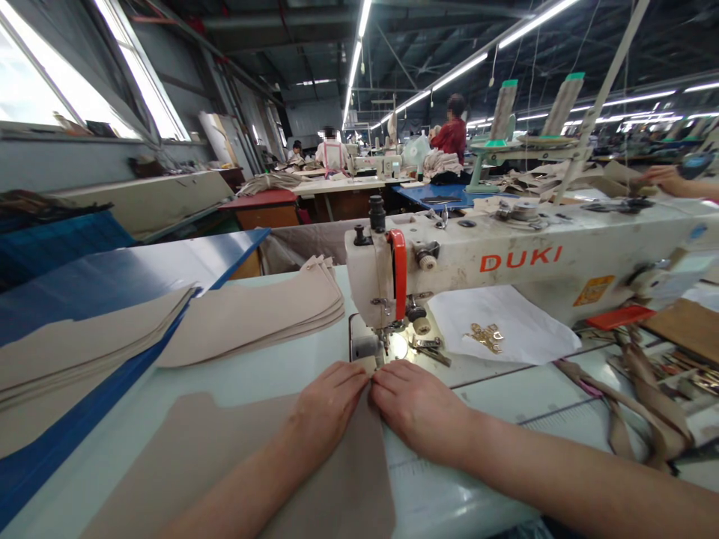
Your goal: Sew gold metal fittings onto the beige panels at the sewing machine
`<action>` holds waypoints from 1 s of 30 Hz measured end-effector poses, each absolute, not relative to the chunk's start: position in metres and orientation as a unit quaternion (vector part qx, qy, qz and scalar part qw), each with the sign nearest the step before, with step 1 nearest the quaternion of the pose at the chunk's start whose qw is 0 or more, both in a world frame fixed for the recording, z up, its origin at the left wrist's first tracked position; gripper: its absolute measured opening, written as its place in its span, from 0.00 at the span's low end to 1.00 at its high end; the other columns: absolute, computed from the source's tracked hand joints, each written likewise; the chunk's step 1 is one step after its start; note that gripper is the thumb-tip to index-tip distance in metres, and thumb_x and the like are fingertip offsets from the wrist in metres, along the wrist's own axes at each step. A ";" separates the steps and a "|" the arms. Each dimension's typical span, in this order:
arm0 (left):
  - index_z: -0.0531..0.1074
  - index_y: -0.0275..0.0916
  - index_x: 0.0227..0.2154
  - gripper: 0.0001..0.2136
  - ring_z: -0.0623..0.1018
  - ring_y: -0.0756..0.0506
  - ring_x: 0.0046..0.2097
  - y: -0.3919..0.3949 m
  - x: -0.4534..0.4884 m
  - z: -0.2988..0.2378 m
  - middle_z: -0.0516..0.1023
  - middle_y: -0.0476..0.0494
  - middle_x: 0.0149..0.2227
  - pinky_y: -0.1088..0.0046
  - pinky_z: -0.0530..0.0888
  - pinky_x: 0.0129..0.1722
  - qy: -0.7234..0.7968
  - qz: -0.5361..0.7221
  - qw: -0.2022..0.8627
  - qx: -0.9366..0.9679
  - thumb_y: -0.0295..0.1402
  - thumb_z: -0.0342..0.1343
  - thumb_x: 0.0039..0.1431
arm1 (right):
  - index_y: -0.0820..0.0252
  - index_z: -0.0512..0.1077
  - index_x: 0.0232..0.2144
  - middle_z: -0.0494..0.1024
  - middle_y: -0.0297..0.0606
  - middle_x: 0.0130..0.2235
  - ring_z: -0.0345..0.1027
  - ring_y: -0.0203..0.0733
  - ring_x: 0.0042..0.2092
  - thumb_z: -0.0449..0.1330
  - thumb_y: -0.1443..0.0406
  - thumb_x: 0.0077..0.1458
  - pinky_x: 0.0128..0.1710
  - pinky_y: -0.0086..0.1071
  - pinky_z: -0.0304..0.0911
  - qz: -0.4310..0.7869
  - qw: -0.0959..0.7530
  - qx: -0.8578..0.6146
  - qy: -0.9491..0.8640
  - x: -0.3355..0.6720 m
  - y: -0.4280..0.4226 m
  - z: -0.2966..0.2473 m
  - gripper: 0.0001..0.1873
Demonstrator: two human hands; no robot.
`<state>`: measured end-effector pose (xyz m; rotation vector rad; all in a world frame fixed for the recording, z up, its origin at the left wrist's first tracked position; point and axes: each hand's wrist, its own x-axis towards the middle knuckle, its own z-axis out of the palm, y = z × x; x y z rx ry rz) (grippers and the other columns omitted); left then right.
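A large taupe fabric panel (247, 427) lies flat on the pale green sewing table, its top edge reaching the needle area of a white sewing machine (449, 262). Just in front of the presser foot (385, 340), my left hand (331, 400) rests over the panel with its fingers closed on the top edge. My right hand (413, 404) meets it there, fingers curled and pinching the panel's corner. Both sets of fingertips nearly touch. What lies under the fingers is mostly hidden. A lit spot (398, 345) glows beside the needle.
Stacked taupe panels (264, 311) lie behind left, with another stack (84, 352) on the blue-edged surface. Gold metal fittings (486, 337) sit on white paper (528, 322) under the machine arm. Fabric strips (645, 397) hang at right. Another person's hand (668, 180) shows far right.
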<state>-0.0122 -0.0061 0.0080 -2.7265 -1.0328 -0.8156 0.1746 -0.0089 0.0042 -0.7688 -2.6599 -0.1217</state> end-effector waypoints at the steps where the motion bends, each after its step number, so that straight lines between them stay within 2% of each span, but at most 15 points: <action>1: 0.73 0.37 0.37 0.13 0.76 0.46 0.38 -0.007 -0.012 0.009 0.79 0.42 0.35 0.69 0.76 0.42 -0.341 -0.265 0.053 -0.900 0.23 0.42 0.60 | 0.68 0.70 0.35 0.72 0.43 0.38 0.62 0.44 0.43 0.54 0.71 0.58 0.49 0.37 0.58 -0.041 0.185 -0.271 -0.944 0.175 -0.008 0.004 0.05; 9: 0.72 0.36 0.38 0.12 0.75 0.46 0.39 -0.007 -0.012 0.011 0.78 0.41 0.37 0.69 0.76 0.41 -0.343 -0.277 0.018 -0.897 0.23 0.43 0.60 | 0.66 0.70 0.34 0.72 0.42 0.39 0.61 0.44 0.44 0.52 0.69 0.60 0.50 0.37 0.57 -0.067 0.196 -0.241 -0.948 0.178 -0.009 0.005 0.07; 18: 0.72 0.38 0.35 0.10 0.75 0.46 0.37 -0.005 -0.009 0.009 0.78 0.43 0.34 0.69 0.76 0.39 -0.355 -0.280 -0.004 -0.892 0.25 0.44 0.61 | 0.65 0.69 0.31 0.71 0.39 0.34 0.62 0.43 0.38 0.58 0.68 0.56 0.43 0.36 0.60 -0.074 0.192 -0.233 -0.950 0.180 -0.002 0.010 0.03; 30: 0.73 0.37 0.35 0.10 0.77 0.46 0.38 0.028 0.011 0.004 0.79 0.42 0.36 0.67 0.76 0.40 -0.338 -0.294 0.011 -0.894 0.26 0.45 0.61 | 0.66 0.68 0.34 0.73 0.40 0.39 0.63 0.43 0.42 0.57 0.69 0.58 0.45 0.35 0.59 -0.059 0.163 -0.280 -0.944 0.199 0.018 0.003 0.03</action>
